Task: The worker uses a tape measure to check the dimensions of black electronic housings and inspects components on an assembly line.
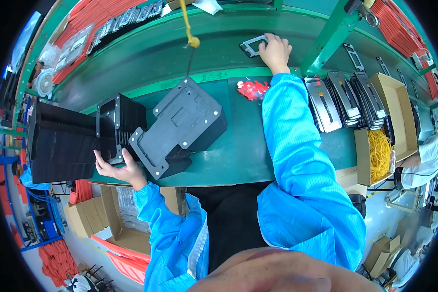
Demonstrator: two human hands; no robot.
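My right hand reaches to the far green ledge, its fingers closed on the near right end of a phone frame, a thin dark rectangle with a large opening. My left hand is at the near left, palm up, thumb and fingers spread beside the lower end of a row of black plastic frames. Whether it touches them is hard to tell. Right of it stands a dark grey block-shaped fixture with a recess and light round dots. A tall black ribbed stack stands left of the frames.
Red-and-white scraps lie near my right sleeve. At the right are stacked phone screens and a cardboard box with yellow bands. A green post rises behind. A yellow cord hangs over the bench.
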